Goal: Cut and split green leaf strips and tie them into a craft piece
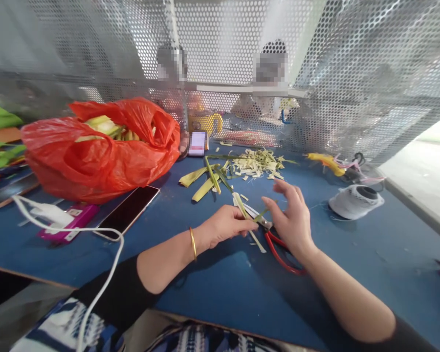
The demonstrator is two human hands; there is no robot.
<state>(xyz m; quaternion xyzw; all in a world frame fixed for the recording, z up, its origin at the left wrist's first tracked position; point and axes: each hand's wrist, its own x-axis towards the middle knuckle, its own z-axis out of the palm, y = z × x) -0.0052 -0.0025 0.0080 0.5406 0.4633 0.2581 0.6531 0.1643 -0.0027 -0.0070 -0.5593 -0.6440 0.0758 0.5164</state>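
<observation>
My left hand (227, 226), with a gold bangle at the wrist, pinches a long pale green leaf strip (257, 241) between thumb and fingers. Just to its right is my right hand (293, 220), thumb and fingers apart; a thin green sliver lies close to the thumb tip. Red-handled scissors (282, 259) rest on the table beneath both hands, partly hidden by them. Beyond my hands are several flat yellow-green leaf pieces (205, 189) and a heap of short pale cuttings (258, 164).
A red plastic bag (132, 166) of leaves stands at left. Near it lie a phone (130, 210), a purple power strip (71, 222) and a white cable (119, 249). A thread cone (355, 201) sits at right. A perforated metal screen (227, 44) backs the blue table (212, 288); people sit beyond.
</observation>
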